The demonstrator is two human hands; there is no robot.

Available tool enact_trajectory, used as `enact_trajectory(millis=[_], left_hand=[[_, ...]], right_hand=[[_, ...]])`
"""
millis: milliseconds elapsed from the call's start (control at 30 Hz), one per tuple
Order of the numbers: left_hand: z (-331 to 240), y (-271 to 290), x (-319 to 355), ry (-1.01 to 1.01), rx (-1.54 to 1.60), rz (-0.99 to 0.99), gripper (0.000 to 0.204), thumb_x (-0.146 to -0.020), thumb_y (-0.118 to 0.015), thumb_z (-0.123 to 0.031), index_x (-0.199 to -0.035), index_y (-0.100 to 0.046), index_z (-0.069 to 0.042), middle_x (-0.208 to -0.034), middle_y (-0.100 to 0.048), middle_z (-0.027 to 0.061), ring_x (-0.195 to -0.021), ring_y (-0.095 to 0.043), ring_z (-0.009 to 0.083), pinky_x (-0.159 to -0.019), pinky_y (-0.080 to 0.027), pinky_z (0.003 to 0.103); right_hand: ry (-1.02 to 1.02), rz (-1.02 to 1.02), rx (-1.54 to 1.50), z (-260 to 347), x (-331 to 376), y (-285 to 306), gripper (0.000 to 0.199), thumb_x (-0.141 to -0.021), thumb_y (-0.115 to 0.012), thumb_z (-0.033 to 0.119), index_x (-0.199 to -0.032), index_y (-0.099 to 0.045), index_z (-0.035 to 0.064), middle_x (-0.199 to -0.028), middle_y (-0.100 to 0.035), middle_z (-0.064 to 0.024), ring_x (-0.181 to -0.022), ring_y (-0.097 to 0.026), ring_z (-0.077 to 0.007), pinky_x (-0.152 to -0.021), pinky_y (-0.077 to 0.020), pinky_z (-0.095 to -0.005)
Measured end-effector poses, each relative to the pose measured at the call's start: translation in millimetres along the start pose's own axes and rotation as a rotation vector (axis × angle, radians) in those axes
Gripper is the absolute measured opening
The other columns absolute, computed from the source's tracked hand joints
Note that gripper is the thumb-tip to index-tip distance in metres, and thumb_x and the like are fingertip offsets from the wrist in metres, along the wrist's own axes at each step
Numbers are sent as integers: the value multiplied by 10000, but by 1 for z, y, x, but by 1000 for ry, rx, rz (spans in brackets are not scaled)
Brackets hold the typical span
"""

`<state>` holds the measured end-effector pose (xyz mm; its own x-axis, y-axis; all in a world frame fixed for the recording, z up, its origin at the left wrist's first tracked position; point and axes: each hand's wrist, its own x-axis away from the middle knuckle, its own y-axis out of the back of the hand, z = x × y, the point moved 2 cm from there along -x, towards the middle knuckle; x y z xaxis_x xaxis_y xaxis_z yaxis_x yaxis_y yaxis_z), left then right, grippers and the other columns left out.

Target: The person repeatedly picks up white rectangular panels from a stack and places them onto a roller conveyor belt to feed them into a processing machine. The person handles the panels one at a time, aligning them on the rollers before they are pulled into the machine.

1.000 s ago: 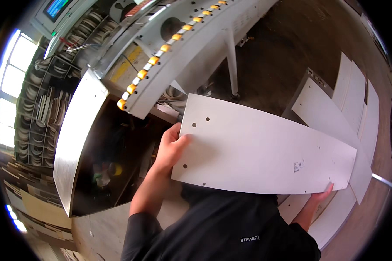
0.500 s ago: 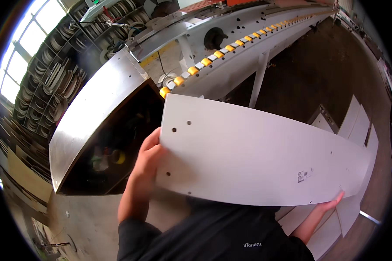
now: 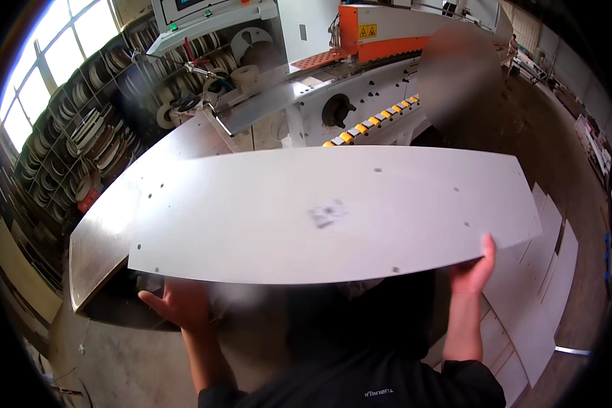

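A long white panel [image 3: 251, 224] with small drilled holes and a blurred label spans the space in front of me. Its left end lies over the metal table. My right hand [image 3: 474, 272] grips the near right edge, thumb on the top face and fingers beneath. At the near left edge my left hand [image 3: 180, 302] supports the panel from below. Its thumb points out to the left, clear of the panel, and its other fingers are hidden under the board.
The metal table [image 3: 102, 231] stands at left, beside a machine with an orange cover [image 3: 387, 47] and a row of yellow rollers [image 3: 374, 122]. More white panels [image 3: 523, 292] are stacked at right. Rolls of edge-banding tape [image 3: 88, 129] fill a rack at far left. A blurred patch hides part of the machine.
The panel has swung round and moved left over the metal table. My left hand has shifted from its left end to beneath the near edge. My right thumb now lies on top.
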<state>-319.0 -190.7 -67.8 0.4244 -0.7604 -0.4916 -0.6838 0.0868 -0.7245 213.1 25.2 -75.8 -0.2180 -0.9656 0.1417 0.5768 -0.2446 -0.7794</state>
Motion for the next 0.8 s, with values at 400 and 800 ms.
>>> enact_trajectory(millis=[400,800], left_hand=[[12,-76,-24,-68,-1402,89,190,-937,-765,-50,-1119,-745,-3,-961,-777,131,-812,-755,187,-790,-604,332],[108,-72,-219,-174,-2330,692,524,-1020,-666,-401,-1459,-624,-118,-1525,-600,101,-1453,-516,338,-1171,-462,443]], right_hand=[[-494,844,702,-160,-12,-184,610,-1023,-670,522,-1361,-624,16,-1213,-714,-151,-1094,-694,-277,-875,-589,-413],[-422,556,1151,-179,-65,29,404,-1035,-677,342,-1311,-700,48,-1128,-777,-72,-1003,-739,-163,-856,-582,-332]])
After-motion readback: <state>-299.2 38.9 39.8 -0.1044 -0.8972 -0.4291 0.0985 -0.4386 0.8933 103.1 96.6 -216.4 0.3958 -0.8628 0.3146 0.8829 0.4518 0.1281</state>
